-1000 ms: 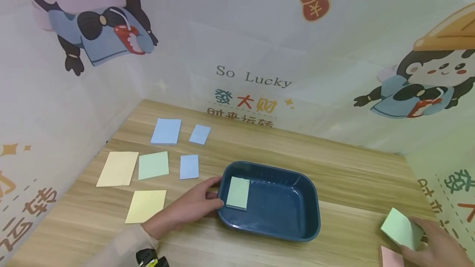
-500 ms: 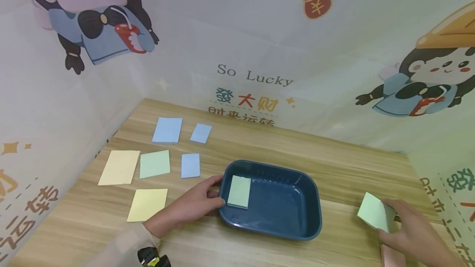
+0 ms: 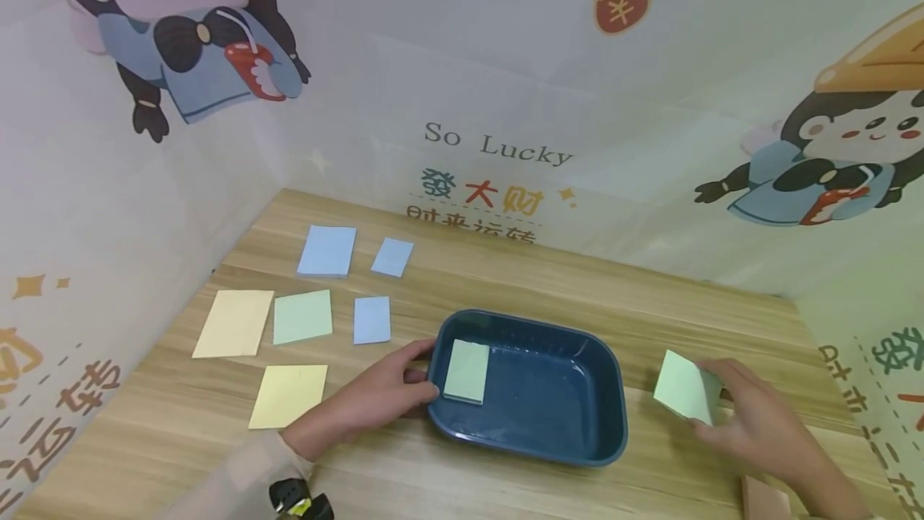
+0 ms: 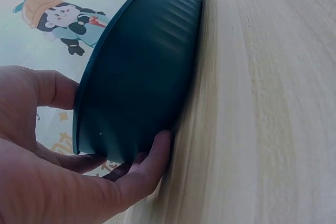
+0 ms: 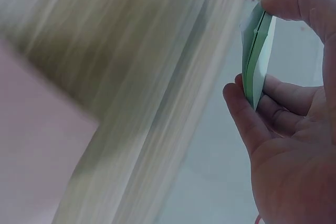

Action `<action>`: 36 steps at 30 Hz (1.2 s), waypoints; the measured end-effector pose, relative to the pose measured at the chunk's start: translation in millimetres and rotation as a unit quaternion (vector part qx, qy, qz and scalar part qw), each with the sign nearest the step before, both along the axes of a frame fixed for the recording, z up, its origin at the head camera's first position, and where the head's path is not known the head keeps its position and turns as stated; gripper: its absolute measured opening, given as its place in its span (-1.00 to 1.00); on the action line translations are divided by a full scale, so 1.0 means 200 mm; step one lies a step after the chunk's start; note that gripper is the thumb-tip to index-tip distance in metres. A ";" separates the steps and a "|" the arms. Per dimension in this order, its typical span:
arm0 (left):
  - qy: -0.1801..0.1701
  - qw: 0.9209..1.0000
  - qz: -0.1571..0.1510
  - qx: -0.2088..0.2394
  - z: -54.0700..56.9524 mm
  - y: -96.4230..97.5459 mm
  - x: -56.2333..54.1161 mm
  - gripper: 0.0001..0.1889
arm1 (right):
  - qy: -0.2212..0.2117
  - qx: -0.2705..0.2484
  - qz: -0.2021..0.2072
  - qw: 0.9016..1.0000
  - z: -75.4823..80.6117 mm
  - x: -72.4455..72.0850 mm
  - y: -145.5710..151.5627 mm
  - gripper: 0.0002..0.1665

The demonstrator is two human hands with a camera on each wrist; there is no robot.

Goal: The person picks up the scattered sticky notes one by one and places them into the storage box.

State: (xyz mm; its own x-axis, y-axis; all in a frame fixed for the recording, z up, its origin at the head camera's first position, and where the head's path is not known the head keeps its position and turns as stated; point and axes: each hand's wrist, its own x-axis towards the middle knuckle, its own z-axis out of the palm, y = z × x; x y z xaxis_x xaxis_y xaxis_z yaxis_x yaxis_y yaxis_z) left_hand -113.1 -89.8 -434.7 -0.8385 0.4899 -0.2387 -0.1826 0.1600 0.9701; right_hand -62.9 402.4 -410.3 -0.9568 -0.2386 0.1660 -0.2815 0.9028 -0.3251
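My left hand point(image 3: 390, 392) holds the left end of a dark blue plastic tray point(image 3: 541, 404). In the left wrist view its thumb and fingers lie at the tray's rim and along its outer wall. A light green sticky note pad point(image 3: 466, 371) lies inside the tray at its left end. Just right of the tray, my right hand point(image 3: 758, 420) pinches another light green sticky note pad point(image 3: 686, 387) above the table, tilted. The right wrist view shows this green pad point(image 5: 254, 56) edge-on between thumb and fingers.
A pink sticky note pad point(image 3: 765, 497) lies at the front right. Left of the tray are three blue pads, one of them large point(image 3: 327, 251), a green pad point(image 3: 302, 317), a cream pad point(image 3: 233, 323) and a yellow pad point(image 3: 289, 397). A printed curtain point(image 3: 498, 62) backs the wooden table.
My right hand has carried the green sticky note pad leftward and away from me, from near the pink pad to beside the tray. The left hand and tray have stayed put.
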 end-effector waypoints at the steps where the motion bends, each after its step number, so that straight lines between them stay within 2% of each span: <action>1: 0.000 1.000 0.000 0.000 0.00 0.00 0.00 -0.19 | 0.005 -0.003 0.006 1.000 0.00 -0.01 -0.01 -0.07; 6: -0.002 1.000 0.000 -0.001 0.00 0.00 0.00 -0.19 | 0.010 -0.033 0.027 0.999 0.00 -0.05 -0.05 -0.11; 19: -0.001 1.000 0.000 -0.010 0.00 0.01 -0.01 -0.20 | -0.036 -0.125 0.038 0.991 0.04 -0.12 -0.17 -0.10; 26: -0.002 1.000 -0.001 -0.008 0.00 0.01 0.00 -0.20 | -0.027 -0.129 0.072 0.989 0.04 -0.16 -0.26 -0.13; 36: 0.005 1.000 -0.002 -0.006 -0.02 0.00 -0.01 -0.19 | -0.057 -0.120 0.098 0.986 0.11 -0.20 -0.39 -0.14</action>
State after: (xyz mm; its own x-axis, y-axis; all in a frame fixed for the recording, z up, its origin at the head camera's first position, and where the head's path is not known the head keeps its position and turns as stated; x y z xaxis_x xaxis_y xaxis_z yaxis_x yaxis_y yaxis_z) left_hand -115.2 -89.4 -438.2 -0.8388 0.4901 -0.2370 -0.1732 0.1725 0.9697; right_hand -102.5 324.9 -389.3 -0.9122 -0.3872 0.1342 -0.3917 0.7279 -0.5628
